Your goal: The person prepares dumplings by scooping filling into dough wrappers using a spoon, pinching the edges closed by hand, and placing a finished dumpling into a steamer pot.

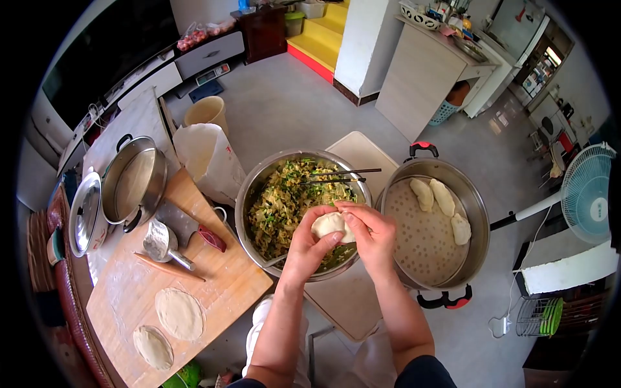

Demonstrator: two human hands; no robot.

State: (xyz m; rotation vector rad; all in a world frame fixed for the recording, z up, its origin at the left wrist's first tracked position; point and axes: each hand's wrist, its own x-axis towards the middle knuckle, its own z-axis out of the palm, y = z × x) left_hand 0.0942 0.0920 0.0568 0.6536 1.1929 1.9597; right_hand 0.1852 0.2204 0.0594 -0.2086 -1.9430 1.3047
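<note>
Pressing a pale dough parcel [328, 224] between them, the left hand [308, 240] and the right hand [372, 227] are working above the near part of a large metal bowl [241, 220] in the head view. The left hand is cupping the parcel from its side, fingers partly curled behind it and thumb lying along its near edge. The right hand is closing its fingers more tightly, gripping the parcel's far and right edge; some of its fingertips are hiding behind the dough, so their exact hold is not showing.

Under the hands, the bowl is holding a chopped green and yellow filling [275, 200]. Dark chopsticks [352, 171] are lying across the filling and reaching past the right rim, while a metal handle [275, 260] is poking out over the near left rim. The bowl is resting on a light table [346, 310].

Just to its right, a wide pot [480, 223] with red and black handles is holding three shaped dumplings [442, 198] on a perforated base [420, 249], toward the far and right side.

To the left, a wooden board [233, 278] is carrying two flat dough pieces [180, 314] near its close edge, a rolling pin [169, 266] and a floury metal cup [157, 240]. Beyond the board's far left edge, a second pot [134, 178] is sitting beside a shiny lid [85, 213].
</note>
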